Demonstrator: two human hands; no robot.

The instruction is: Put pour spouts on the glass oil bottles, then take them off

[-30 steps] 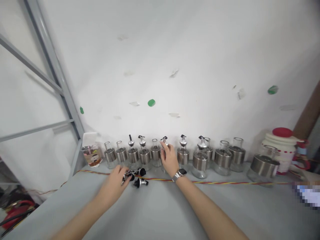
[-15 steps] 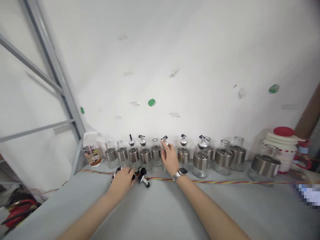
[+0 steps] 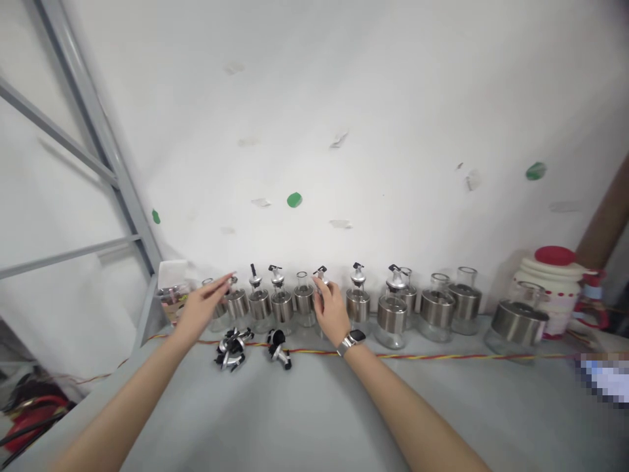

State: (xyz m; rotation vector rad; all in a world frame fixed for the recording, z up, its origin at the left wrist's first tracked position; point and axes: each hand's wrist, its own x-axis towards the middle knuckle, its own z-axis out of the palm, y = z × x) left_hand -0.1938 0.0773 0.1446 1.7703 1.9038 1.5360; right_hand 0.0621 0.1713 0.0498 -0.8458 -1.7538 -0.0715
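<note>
My left hand (image 3: 202, 305) is raised at the left end of the bottle row, fingers stretched out with nothing visible in them. It partly covers the leftmost bottle, and its fingertips reach in front of the open neck of a glass bottle with a steel band (image 3: 236, 303). My right hand (image 3: 331, 311), with a watch on its wrist, is closed around the upper part of a bottle topped by a pour spout (image 3: 322, 272); the hand hides most of that bottle. Loose pour spouts (image 3: 232, 347) lie on the grey table, with another group (image 3: 280, 351) to their right.
Several steel-banded bottles (image 3: 437, 314) line the white wall, some with spouts, others with open necks. A twisted red-yellow cord (image 3: 432, 357) crosses the table (image 3: 314, 413). A clear jar (image 3: 171, 305) stands at left, a red-lidded container (image 3: 553, 288) at right.
My left hand has left the loose spouts on the table and moved up and left to the bottles, uncovering the spouts. My right hand stays at the same bottle.
</note>
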